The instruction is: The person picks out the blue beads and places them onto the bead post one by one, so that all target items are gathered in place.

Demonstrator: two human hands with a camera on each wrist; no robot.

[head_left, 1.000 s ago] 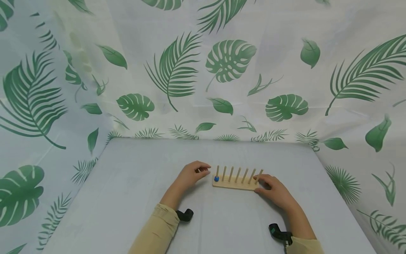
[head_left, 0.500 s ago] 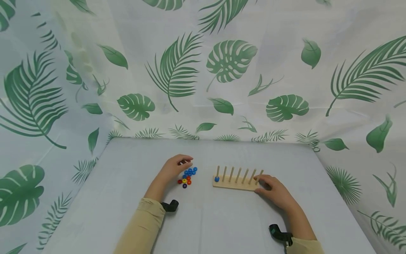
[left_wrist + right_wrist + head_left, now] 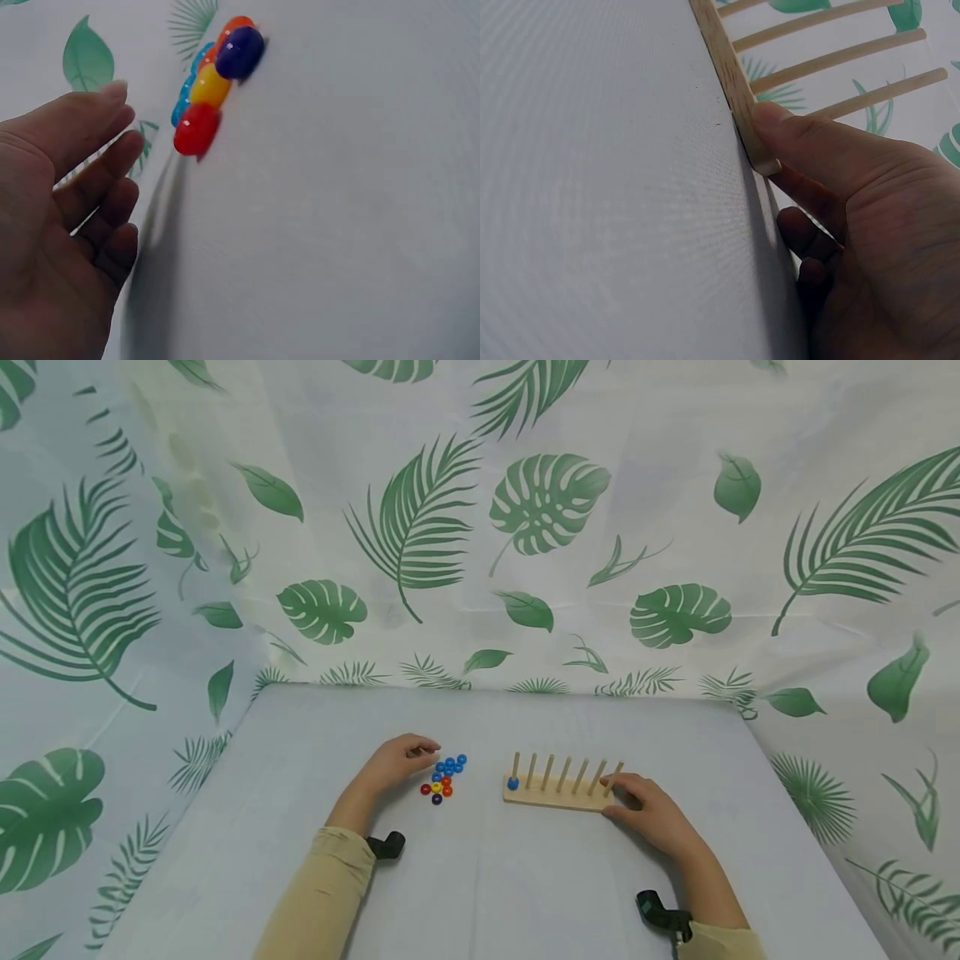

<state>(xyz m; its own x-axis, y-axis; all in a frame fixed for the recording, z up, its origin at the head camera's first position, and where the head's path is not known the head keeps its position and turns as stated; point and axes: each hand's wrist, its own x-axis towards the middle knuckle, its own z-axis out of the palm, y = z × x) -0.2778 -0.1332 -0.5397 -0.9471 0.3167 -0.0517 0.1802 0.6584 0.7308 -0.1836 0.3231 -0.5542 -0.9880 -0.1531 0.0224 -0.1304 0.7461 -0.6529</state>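
Left arm (image 3: 318, 885): sleeved, reaching forward and slanting inward.
Left hand (image 3: 392, 761): raised, relaxed, palm toward its wrist camera.
Left fingers (image 3: 120, 201): gently bent; they overlap, so their exact spread is hard to judge.
Right arm (image 3: 708, 885): reaching forward, angled in toward the left.
Right hand (image 3: 656, 814): turned inward, pinching.
Right thumb (image 3: 791, 133): extended, tip pressing.
Right lower fingers (image 3: 804, 231): curled toward the palm, shadowed.

1. Head view: faces forward and down from well back, smooth white tabletop (image 3: 525, 885) at lower middle, leaf-printed white backdrop (image 3: 645, 485) above.
2. Left wrist view: near, tilted sideways; bare left hand (image 3: 56, 217) at left, glossy multicoloured round beads (image 3: 210, 88) at upper centre, shared with head view.
3. Right wrist view: near, low along the tabletop, tilted; bare right hand (image 3: 877, 217) at lower right, pale wooden pegged board (image 3: 736, 84) at upper centre, also in head view.
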